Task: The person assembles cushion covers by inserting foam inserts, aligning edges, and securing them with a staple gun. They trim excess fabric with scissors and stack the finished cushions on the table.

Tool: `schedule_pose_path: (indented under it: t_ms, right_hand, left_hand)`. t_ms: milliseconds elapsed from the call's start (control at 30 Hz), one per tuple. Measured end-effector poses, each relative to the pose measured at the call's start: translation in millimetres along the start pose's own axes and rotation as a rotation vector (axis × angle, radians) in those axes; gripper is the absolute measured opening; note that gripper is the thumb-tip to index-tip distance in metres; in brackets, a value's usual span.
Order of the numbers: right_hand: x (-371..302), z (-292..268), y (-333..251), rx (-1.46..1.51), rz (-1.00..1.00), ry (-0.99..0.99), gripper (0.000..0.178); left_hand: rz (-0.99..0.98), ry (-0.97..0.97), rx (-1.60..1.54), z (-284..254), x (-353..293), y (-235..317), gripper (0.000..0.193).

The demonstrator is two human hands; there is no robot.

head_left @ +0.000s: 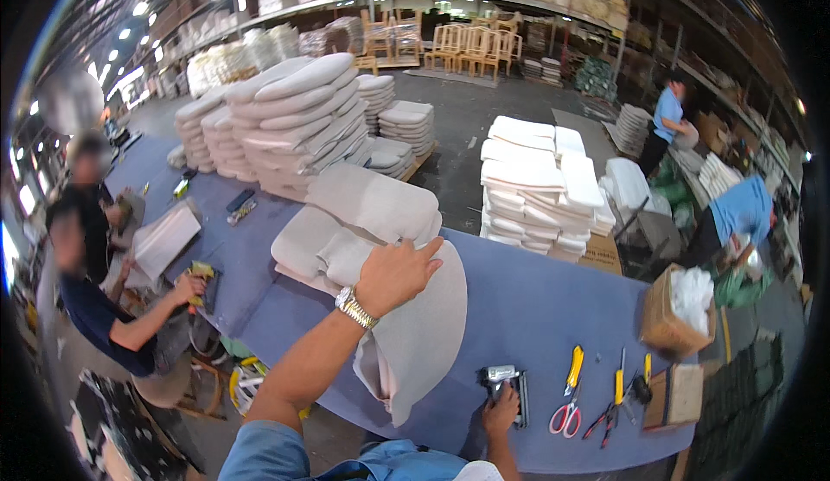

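Forearm point(303, 364), one watch point(354, 308); left grip point(396, 278) spread on grey fabric point(424, 325); right grip point(500, 414) clasping one stapler point(501, 375).

Small dark lettering on 1 brown cardboard box point(603, 254).

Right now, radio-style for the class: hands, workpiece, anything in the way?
Left hand open on pale grey fabric. Right hand gripping staple gun. Scissors close on its right, could crowd it.

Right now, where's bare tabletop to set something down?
Widest: blue tabletop between the pale padding and the open carton, beyond the staple gun. Smaller: between the padding and the co-worker's yellow tool. Crowded: the near right, where the right hand grips the staple gun beside scissors, yellow-handled tools and a small box.
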State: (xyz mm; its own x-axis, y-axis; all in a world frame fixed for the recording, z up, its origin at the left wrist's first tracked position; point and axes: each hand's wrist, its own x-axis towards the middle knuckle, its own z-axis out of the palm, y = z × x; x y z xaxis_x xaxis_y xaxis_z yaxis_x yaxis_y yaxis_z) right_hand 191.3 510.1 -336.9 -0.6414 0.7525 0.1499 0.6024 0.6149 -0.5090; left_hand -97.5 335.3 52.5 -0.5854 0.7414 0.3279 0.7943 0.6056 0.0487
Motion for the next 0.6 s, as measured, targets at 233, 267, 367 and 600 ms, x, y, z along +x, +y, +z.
schedule_pose_path:
  t_ms: [233,267,367,600]
  right_hand:
    - [13.2,-7.9,-10.3,0.049,-0.026,-0.018,0.067]
    - [14.8,-18.0,-14.3,0.062,0.007,-0.03,0.066]
    - [39.5,30.3,77.1,0.296,0.152,-0.058,0.064]
    - [32.8,-0.2,112.2,-0.065,0.125,0.133,0.065]
  left_hand:
    - [-0.046,-0.007,0.061,30.0,25.1,-21.2,0.043]
    - [-0.01,-0.065,0.027,31.2,38.0,-14.5,0.045]
    - [0.103,-0.12,0.018,41.4,72.7,9.1,0.049]
    - [0.092,-0.079,-0.033,47.9,73.6,14.9,0.047]
